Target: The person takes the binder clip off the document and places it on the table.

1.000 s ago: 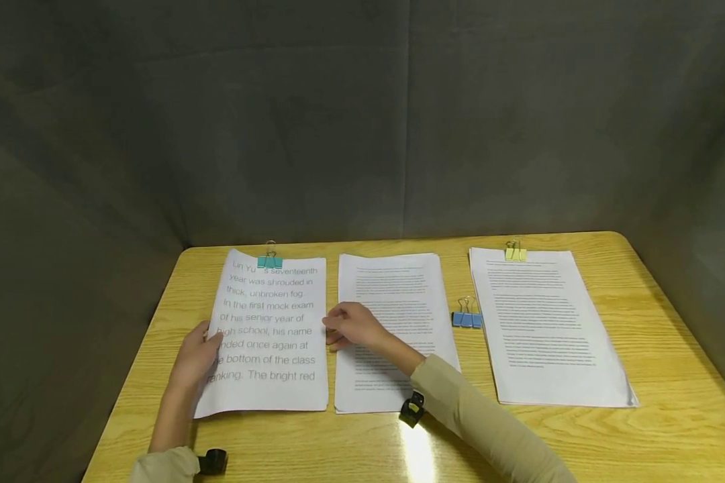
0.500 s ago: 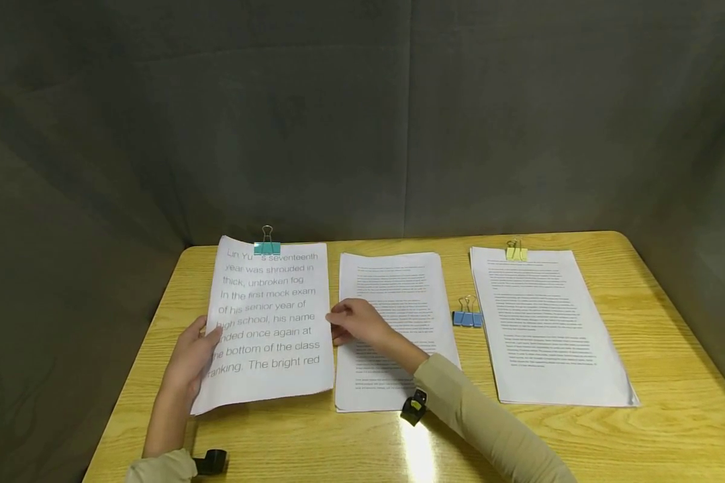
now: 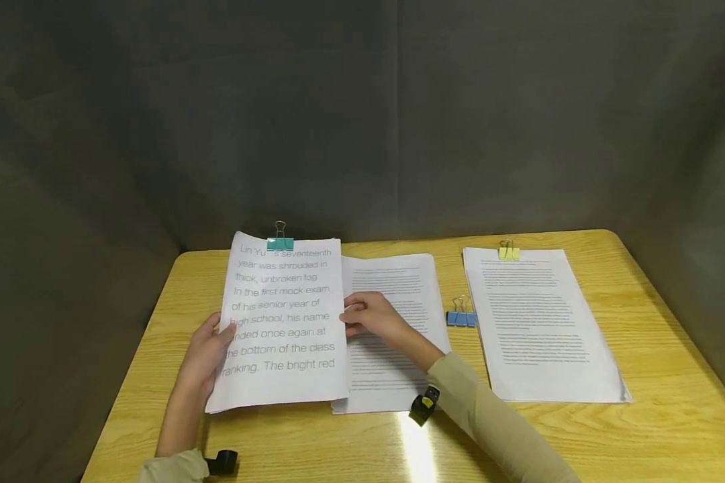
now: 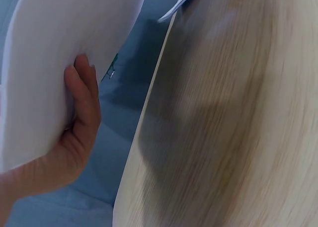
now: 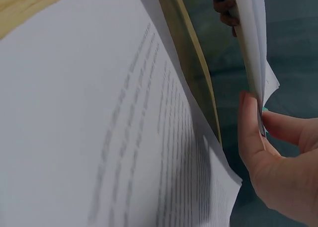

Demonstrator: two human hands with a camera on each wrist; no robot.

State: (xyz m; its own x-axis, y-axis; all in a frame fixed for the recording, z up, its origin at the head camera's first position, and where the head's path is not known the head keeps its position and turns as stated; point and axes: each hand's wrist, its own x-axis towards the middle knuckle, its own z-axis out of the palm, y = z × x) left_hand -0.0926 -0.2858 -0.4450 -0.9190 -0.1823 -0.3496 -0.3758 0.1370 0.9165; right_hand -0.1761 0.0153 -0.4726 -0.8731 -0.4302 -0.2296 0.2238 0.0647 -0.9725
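A stack of large-print paper [image 3: 284, 315], with a teal binder clip [image 3: 280, 244] on its top edge, is held up off the table between both hands. My left hand [image 3: 208, 352] grips its left edge, thumb on the front and fingers behind, as the left wrist view shows on the stack's back [image 4: 59, 48]. The right hand [image 3: 371, 316] pinches the right edge between thumb and fingers; in the right wrist view the hand [image 5: 278, 162] has the stack's edge [image 5: 252, 53] between them. Beneath the right forearm lies a middle stack of small-print paper [image 3: 393, 275], partly covered by the raised one.
On the right lies another printed stack [image 3: 538, 322] with a yellow binder clip [image 3: 509, 253] at its top. A blue binder clip [image 3: 461, 318] sits between the middle and right stacks. Dark cloth [image 3: 362, 134] rises behind the wooden table [image 3: 290, 443].
The teal-clipped stack has risen from the table and shifted right, now overlapping the middle stack's left edge in the head view. Both hands have moved with it.
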